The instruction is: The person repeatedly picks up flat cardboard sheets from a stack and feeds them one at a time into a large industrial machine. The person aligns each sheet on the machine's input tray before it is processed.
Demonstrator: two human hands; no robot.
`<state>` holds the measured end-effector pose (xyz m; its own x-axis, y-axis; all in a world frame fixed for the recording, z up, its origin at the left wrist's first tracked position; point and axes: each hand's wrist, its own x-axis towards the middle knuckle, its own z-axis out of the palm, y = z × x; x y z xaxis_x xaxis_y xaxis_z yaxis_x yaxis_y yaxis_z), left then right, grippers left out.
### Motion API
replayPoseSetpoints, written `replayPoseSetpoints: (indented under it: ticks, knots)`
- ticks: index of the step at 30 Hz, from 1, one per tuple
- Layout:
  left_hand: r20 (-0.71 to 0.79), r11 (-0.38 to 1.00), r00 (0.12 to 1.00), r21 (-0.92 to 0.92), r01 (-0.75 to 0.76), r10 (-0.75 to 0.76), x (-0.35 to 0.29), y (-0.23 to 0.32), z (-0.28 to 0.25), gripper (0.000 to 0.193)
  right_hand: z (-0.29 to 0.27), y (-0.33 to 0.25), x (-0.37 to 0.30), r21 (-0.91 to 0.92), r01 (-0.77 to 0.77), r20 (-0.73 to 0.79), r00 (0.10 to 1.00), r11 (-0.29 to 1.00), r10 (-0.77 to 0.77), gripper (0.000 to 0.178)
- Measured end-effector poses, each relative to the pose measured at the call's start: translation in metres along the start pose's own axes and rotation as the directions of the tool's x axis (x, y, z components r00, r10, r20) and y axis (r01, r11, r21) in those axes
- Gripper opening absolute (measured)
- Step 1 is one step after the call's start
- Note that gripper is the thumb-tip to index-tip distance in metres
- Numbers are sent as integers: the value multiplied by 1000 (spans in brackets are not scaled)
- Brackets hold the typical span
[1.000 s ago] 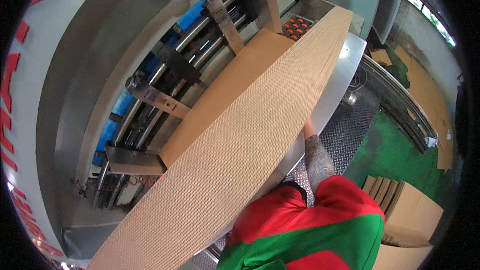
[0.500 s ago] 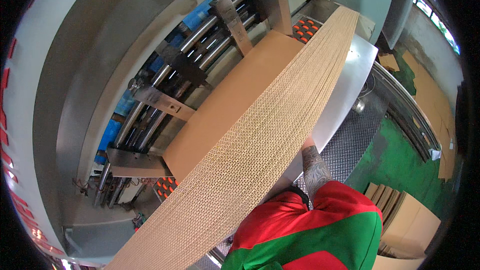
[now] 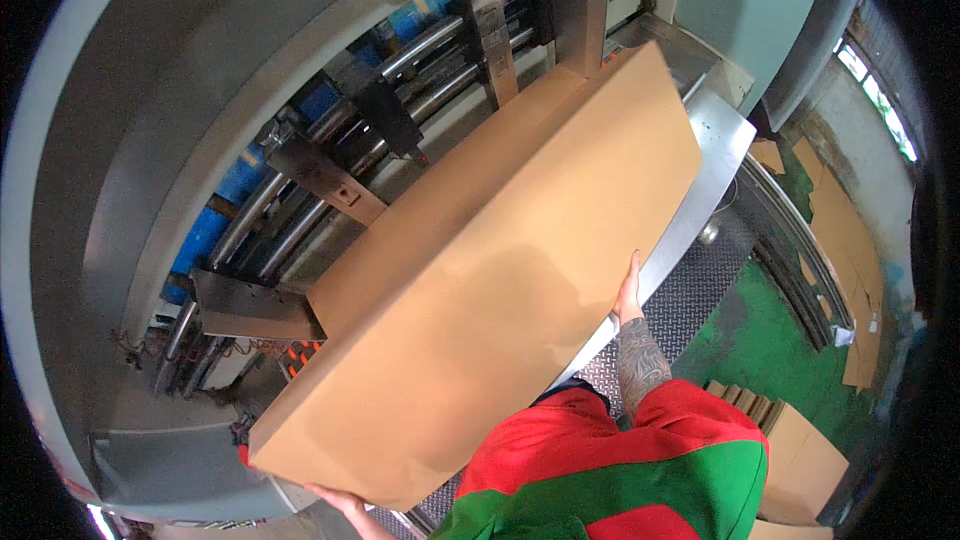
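Note:
A large brown stack of corrugated cardboard sheets [image 3: 500, 280] lies slantwise before me, its broad smooth face showing and its layered edges out of sight. My right hand [image 3: 629, 287] grips its near right edge, thumb up along the face. At the near left corner my left hand [image 3: 335, 496] holds the lower edge, its fingers partly hidden by the board. Beyond the stack, another brown cardboard surface [image 3: 440, 195] sits against the metal guide plates [image 3: 255, 305] of a machine.
Steel bars [image 3: 300, 230] run across the machine at the back. A bare metal table edge [image 3: 705, 145] slopes along the right. Below lie a tread-plate step [image 3: 690, 315] and green floor [image 3: 740, 340]. More cardboard sheets [image 3: 800, 460] stand at the lower right.
The cardboard stack has tipped, so its broad face shows instead of its corrugated edges. My left hand has come into view, and more of my right hand shows.

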<state>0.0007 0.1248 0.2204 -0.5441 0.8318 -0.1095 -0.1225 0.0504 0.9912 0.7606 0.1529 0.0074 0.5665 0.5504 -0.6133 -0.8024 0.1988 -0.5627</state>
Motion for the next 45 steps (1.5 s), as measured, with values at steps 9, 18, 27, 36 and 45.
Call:
replayPoseSetpoints:
  ticks: [9, 18, 27, 36, 45]
  knots:
    - [87, 794, 996, 603, -75, 28, 47, -168, -1, 86, 43, -35, -11, -684, -49, -270, 944, 728, -190, 118]
    - [220, 642, 605, 195, 741, -765, -46, -117, -52, 86, 71, -33, -4, -684, -25, -307, 917, 729, -256, 113]
    - [-88, 680, 689, -294, 672, -719, -141, -153, 13, 78, 58, -31, 31, -672, 8, -309, 905, 740, -291, 112]
    - [20, 785, 794, -138, 605, -608, -86, -149, 82, 83, 112, -73, 83, -779, -116, -212, 973, 616, -86, 109]
    - [-125, 742, 733, -39, 669, -668, 53, -151, 117, 84, 164, -64, 92, -877, -215, -111, 961, 430, 255, 83]
